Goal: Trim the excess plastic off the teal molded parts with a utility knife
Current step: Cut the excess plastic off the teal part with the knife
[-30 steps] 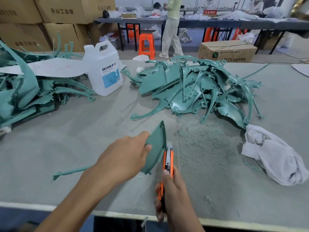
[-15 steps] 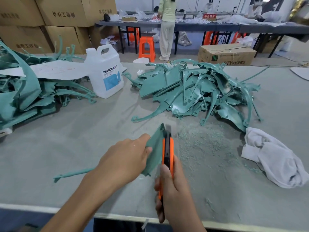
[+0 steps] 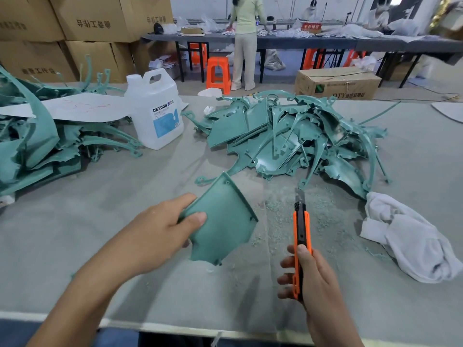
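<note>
Two things are held over the near worktop [image 3: 75,234]: left hand [image 3: 155,234] grips a teal molded part [image 3: 223,221], long axis near-to-far, corner pointing far; right hand [image 3: 310,276] grips the utility knife [image 3: 302,226], blade pointing far

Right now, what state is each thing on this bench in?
Teal part: tilted, gripped at its edge.
Left hand: grips that part.
Utility knife: blade out, touching nothing.
Right hand: holds the knife's handle.
Jug: upright, cap on.
White cloth: crumpled.
Teal pile: loosely heaped.

Flat teal part [image 3: 220,221] tilted; orange knife [image 3: 302,236] apart, blade out.
</note>
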A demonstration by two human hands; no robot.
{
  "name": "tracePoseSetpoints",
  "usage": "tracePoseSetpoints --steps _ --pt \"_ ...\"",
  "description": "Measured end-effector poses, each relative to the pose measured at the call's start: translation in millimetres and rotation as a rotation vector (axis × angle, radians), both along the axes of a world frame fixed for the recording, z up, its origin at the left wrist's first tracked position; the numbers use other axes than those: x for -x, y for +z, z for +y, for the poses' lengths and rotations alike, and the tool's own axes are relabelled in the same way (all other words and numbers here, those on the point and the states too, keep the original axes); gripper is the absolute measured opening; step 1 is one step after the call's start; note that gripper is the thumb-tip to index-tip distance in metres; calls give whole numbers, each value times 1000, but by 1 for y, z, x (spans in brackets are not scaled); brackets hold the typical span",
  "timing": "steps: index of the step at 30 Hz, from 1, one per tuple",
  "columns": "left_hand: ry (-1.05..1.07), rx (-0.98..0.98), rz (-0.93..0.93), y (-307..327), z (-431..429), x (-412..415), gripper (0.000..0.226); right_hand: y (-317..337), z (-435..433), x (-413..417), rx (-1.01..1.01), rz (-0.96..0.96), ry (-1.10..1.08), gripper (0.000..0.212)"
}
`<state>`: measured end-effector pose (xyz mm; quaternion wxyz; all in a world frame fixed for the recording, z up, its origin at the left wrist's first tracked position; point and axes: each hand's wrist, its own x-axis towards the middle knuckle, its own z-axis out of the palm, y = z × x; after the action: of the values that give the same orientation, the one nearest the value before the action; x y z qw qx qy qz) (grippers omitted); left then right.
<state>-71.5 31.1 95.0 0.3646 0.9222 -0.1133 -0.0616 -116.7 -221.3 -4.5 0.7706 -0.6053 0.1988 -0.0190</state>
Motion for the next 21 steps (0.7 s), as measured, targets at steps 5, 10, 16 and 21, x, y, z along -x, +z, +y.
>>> tracePoseSetpoints --steps 5,10,16,21 --pt "-175 41 -23 17 3 8 23 15 1 -5 -73 -44 2 31" --pt "-147 -186 -420 14 -3 24 33 37 -1 -12 -357 33 160 49" --pt "49 -56 -646 -13 -19 39 22 32 6 -5 -519 23 209 35" --pt "275 496 -449 -31 -58 54 60 28 25 0 -619 -57 148 31"
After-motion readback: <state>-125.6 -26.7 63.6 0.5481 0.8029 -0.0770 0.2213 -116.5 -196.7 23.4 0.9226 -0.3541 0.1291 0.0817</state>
